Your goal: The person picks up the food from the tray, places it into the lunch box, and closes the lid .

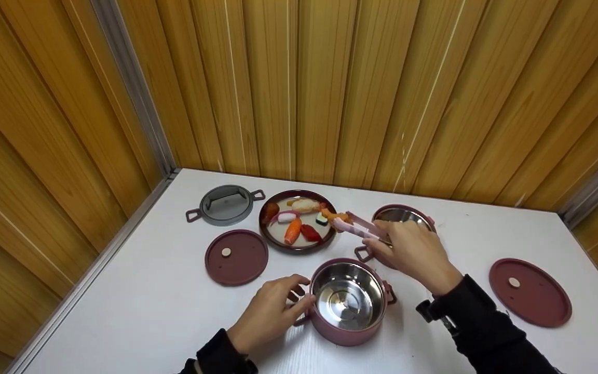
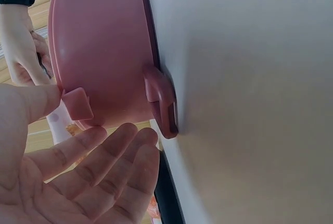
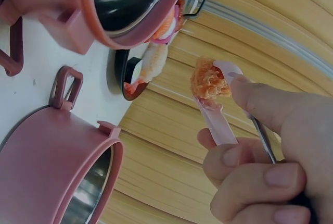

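Observation:
My right hand (image 1: 414, 255) grips pink tongs (image 1: 357, 228). A crumbly orange piece of fried food (image 3: 207, 79) is pinched between the tong tips, in the air near the plate's right edge. My left hand (image 1: 273, 310) touches the rim of the near pink pot (image 1: 348, 337) with its thumb, beside a small tab (image 2: 78, 104); its other fingers stretch loosely along the pot's side. That pot is uncovered, and its steel inside holds nothing visible. Behind it, partly hidden by my right hand, stands a second uncovered pink pot (image 1: 426, 217).
A brown-rimmed plate (image 1: 299, 250) bears several toy foods, among them an orange piece (image 1: 293, 231) and a red one (image 1: 311, 233). Left of it lie a grey lid (image 1: 226, 212) with handles and a round maroon lid (image 1: 238, 265). Another maroon lid (image 1: 535, 298) lies far right.

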`<state>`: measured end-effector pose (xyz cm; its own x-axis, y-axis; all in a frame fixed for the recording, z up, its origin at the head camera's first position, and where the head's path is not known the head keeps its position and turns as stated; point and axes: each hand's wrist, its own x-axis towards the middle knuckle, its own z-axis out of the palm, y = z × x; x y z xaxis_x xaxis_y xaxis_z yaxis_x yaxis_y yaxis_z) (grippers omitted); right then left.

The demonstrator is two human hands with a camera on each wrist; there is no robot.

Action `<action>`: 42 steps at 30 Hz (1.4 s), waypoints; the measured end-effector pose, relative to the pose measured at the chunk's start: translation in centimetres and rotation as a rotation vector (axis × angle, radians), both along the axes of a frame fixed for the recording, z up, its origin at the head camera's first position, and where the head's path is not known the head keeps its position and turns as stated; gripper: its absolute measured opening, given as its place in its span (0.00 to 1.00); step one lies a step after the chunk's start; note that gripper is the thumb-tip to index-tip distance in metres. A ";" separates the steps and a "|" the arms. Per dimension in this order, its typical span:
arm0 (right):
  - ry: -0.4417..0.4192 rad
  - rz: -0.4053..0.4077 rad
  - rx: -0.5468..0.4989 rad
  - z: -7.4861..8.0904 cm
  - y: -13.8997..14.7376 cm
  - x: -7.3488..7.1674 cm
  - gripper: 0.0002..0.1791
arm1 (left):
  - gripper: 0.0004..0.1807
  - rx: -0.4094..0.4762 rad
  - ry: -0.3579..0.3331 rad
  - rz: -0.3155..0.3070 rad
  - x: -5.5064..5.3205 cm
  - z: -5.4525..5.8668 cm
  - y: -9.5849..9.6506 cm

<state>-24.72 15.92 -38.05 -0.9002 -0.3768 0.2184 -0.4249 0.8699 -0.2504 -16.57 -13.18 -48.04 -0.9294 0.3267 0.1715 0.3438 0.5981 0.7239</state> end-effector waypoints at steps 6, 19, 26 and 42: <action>-0.005 0.007 -0.021 0.1 0.4 1.3 0.18 | 0.18 0.006 -0.004 -0.009 -0.1 0.0 0.1; 0.013 0.014 -0.017 -0.7 1.4 3.6 0.19 | 0.22 0.047 -0.029 -0.025 0.0 0.1 0.1; -0.018 0.004 -0.009 -1.0 2.1 4.7 0.16 | 0.32 0.082 -0.034 -0.077 0.3 0.0 0.2; -0.115 -0.002 0.017 -2.3 2.9 6.9 0.15 | 0.34 0.045 0.006 -0.124 0.3 -0.5 0.3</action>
